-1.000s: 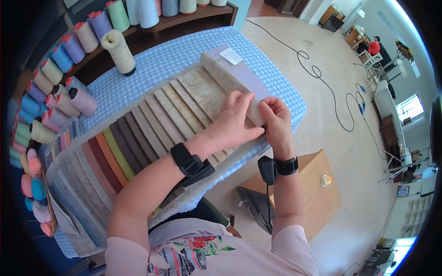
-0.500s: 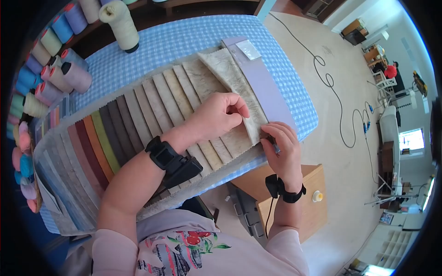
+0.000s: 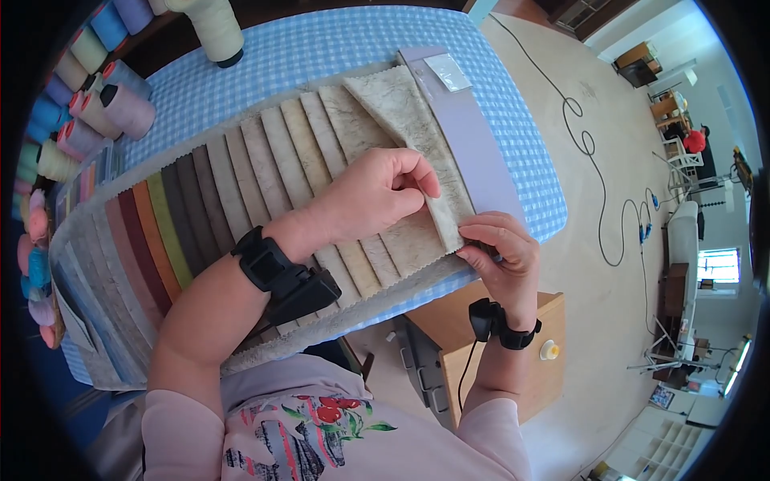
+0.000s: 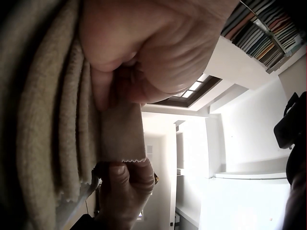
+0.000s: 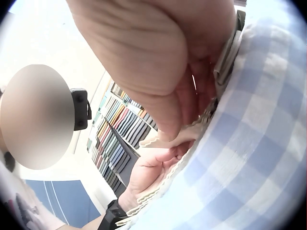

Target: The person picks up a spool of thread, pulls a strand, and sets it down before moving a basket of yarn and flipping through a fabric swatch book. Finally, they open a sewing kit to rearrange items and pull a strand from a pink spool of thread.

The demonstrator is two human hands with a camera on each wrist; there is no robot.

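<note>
Here's the left hand (image 3: 365,196), pinching the pale top swatch (image 3: 409,112) by its edge; the right hand (image 3: 505,260) has its near corner between thumb and fingers; that swatch lies at the right end of the sample book (image 3: 212,200), beside the lilac panel (image 3: 473,136), towards the worktop's (image 3: 321,44) right edge.

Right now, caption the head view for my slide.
Left hand and right hand pinch a pale swatch atop overlapping fabric samples on blue gingham.

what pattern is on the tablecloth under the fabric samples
Blue and white checks; the tablecloth shows best in the head view, and its squares fill much of the right wrist view.
</note>
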